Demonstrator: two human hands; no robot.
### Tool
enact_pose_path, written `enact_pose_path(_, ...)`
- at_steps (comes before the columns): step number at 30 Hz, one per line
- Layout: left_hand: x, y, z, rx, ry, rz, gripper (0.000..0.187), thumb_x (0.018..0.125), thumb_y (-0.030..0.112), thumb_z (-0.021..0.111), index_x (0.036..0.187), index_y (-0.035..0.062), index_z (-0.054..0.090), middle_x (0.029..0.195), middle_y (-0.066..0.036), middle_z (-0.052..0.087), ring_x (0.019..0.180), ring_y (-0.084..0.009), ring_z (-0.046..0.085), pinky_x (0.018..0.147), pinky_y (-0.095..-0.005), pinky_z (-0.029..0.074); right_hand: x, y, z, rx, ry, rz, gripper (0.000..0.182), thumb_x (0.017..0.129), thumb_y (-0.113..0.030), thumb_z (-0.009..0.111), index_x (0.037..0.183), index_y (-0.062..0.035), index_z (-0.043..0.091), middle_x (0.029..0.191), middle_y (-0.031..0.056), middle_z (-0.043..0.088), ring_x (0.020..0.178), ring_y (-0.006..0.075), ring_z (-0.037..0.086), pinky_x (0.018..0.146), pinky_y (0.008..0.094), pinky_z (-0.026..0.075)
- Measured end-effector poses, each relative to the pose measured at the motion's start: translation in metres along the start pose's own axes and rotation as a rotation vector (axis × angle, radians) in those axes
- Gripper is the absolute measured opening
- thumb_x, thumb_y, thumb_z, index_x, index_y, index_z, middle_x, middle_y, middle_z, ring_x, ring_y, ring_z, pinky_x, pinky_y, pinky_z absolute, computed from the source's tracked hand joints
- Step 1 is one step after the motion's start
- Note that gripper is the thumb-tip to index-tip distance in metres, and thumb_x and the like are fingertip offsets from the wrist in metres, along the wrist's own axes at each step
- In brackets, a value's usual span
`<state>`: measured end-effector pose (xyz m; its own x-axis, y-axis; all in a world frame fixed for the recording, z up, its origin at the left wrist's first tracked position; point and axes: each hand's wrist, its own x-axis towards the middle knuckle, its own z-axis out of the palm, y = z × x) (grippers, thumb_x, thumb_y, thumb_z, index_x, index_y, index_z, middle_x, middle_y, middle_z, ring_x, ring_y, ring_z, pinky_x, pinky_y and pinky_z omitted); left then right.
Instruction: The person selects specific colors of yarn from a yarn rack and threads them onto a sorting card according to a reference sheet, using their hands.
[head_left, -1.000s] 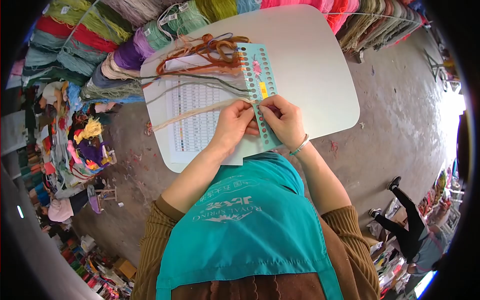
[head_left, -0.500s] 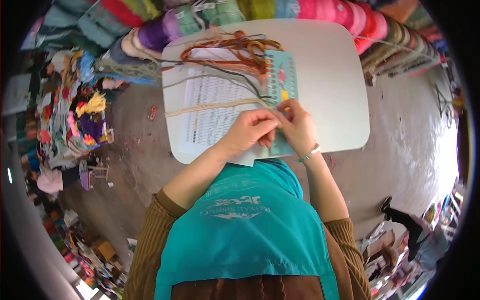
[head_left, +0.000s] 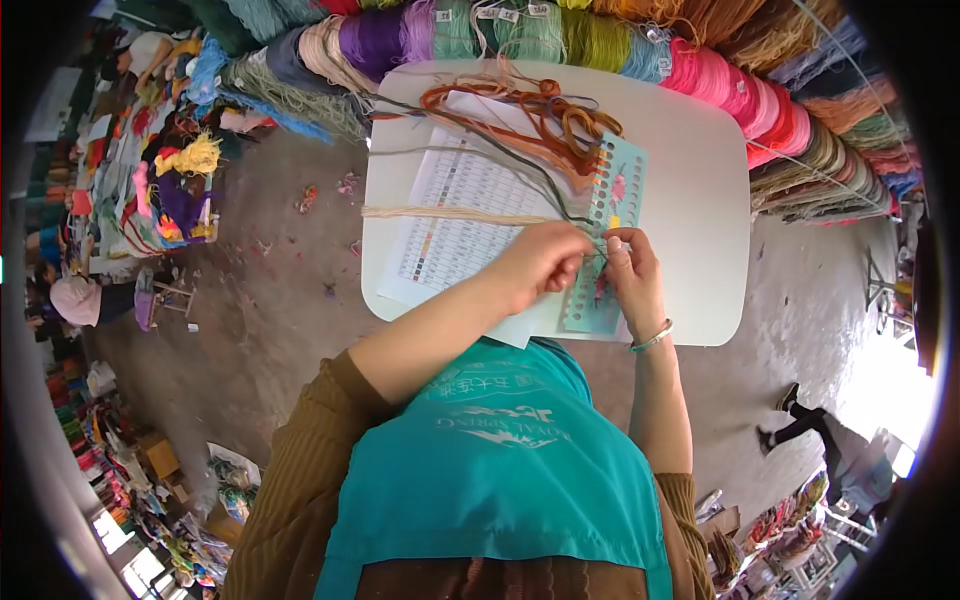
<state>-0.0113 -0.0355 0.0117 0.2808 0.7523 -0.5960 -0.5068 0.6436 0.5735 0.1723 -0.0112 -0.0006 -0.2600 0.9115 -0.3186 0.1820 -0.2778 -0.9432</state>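
Observation:
A teal thread card (head_left: 622, 160), punched with holes along both long edges and printed with pink flowers, lies on a small white table. My left hand (head_left: 545, 262) is closed in a pinch at the card's left edge, on a thin strand of thread. Over the card, my right hand (head_left: 637, 275) pinches the same thread between thumb and forefinger. A cream thread bundle (head_left: 460, 214) stretches left from near my left fingers. Dark green thread (head_left: 540, 170) and orange-brown threads (head_left: 580, 130) hang from holes higher up. The exact loop between my fingertips is too small to make out.
Printed sheets with a table of rows (head_left: 450, 200) lie under the threads on the white table (head_left: 700, 200). Colored yarn hanks (head_left: 520, 35) line the far side. More yarn (head_left: 185, 190) is piled at left. A person (head_left: 850, 465) walks at lower right.
The view has shifted, so table and card appear farther right and slightly lower. Both hands stay at the card's left edge, with fingertips a little farther apart.

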Motion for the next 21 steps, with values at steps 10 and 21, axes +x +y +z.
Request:
enact_pose_path(10,-0.176,0.125,-0.230,-0.602,0.188,0.537,0.021,0.092,0.008,0.054,0.073,0.0113,0.045,0.061,0.005,0.030,0.053,-0.0077,0.030,0.046,-0.0239,0.029,0.000,-0.008,0.009,-0.260,0.074,0.035,0.025,0.090,-0.013,0.063,0.111,-0.0017,0.057,0.060,0.0025,0.058,0.053,0.0093,0.054,0.052,0.0280,0.043)
enact_pose_path(21,-0.150,0.022,-0.206,1.088,0.959,0.778,0.041,0.085,0.013,0.072,0.124,0.0099,0.062,0.129,-0.011,0.058,0.120,-0.0282,0.056,0.097,-0.0384,0.047,-0.018,-0.026,0.031,-0.480,0.259,-0.012,0.034,0.087,-0.016,0.070,0.116,-0.0033,0.058,0.075,0.0051,0.062,0.061,0.0133,0.058,0.057,0.0277,0.046)
